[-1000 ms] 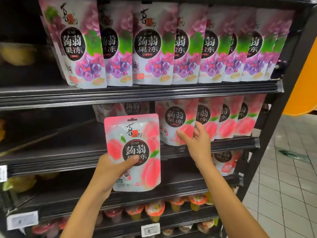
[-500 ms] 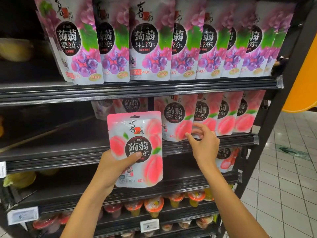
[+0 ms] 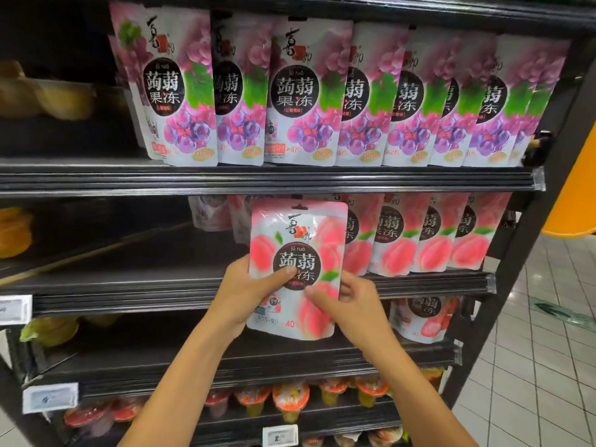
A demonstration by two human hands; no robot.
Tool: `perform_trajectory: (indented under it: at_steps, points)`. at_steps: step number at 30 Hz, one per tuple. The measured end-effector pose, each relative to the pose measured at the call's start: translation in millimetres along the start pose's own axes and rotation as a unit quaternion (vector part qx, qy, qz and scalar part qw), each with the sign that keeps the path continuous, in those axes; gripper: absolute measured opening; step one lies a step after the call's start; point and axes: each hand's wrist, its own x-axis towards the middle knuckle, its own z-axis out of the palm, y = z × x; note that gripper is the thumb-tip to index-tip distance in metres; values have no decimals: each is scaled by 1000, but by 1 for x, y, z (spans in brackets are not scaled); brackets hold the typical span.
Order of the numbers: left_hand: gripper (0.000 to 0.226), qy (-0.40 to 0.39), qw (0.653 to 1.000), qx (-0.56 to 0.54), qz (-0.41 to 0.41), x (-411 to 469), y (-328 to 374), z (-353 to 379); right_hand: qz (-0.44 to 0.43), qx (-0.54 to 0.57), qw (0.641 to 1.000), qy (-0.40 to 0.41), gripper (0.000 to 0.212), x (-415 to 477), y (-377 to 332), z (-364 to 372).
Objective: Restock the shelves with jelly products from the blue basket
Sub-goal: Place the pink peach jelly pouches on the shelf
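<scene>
Both hands hold one pink peach jelly pouch (image 3: 298, 240) upright in front of the second shelf (image 3: 129, 285). My left hand (image 3: 248, 291) grips its left edge with the thumb across the dark label. My right hand (image 3: 348, 304) grips its lower right side, thumb on the front and fingers behind. The pouch stands just left of a row of peach jelly pouches (image 3: 416, 240) on that shelf and partly covers the nearest one. Purple grape jelly pouches (image 3: 300, 91) fill the shelf above. The blue basket is out of view.
The left half of the second shelf is dark and bare. Yellow packs (image 3: 13, 230) sit at the far left. A strawberry pouch (image 3: 422, 317) stands on the third shelf, jelly cups (image 3: 290, 398) on the fourth. An orange pillar (image 3: 577, 188) and tiled floor (image 3: 532, 366) lie to the right.
My left hand carried the peach pouch rightward and up toward the peach row. My right hand left the shelved pouches and took hold of the carried pouch's lower right side.
</scene>
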Motion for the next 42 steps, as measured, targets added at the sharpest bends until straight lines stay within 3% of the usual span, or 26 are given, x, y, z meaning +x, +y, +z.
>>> perform_trajectory:
  at_steps: [4, 9, 11, 14, 17, 19, 22, 25, 28, 32, 37, 42]
  points:
    - [60, 123, 988, 51, 72, -1, 6, 7, 20, 76, 996, 42, 14, 11, -6, 4]
    - [41, 215, 910, 280, 217, -23, -3, 21, 10, 47, 996, 74, 5, 30, -13, 10]
    - [32, 176, 893, 347, 226, -25, -6, 27, -2, 22, 995, 100, 9, 39, -16, 12]
    - [39, 64, 939, 296, 160, -23, -9, 35, -23, -31, 989, 143, 24, 51, -16, 16]
    - [52, 29, 951, 285, 119, -19, -15, 40, -40, -58, 986, 150, 22, 57, -11, 20]
    - [59, 19, 955, 276, 110, -18, -21, 43, -35, -65, 987, 145, 8, 55, -6, 19]
    - [62, 17, 951, 288, 113, -18, -29, 44, -38, -65, 986, 145, 20, 48, 2, 16]
    - [54, 22, 940, 317, 122, -16, -34, 43, -42, -101, 975, 195, 30, 34, 11, 14]
    - [50, 28, 930, 341, 137, -14, -36, 43, -40, -184, 954, 231, 29, 27, 21, 9]
    - [46, 32, 924, 357, 132, -10, -33, 44, -40, -201, 949, 240, 29, 34, 23, 7]
    - [71, 32, 926, 359, 112, -8, -31, 48, -39, -222, 945, 238, 29, 40, 24, 5]
    - [74, 30, 925, 367, 97, -13, -31, 49, -42, -208, 946, 247, 25, 37, 28, 1]
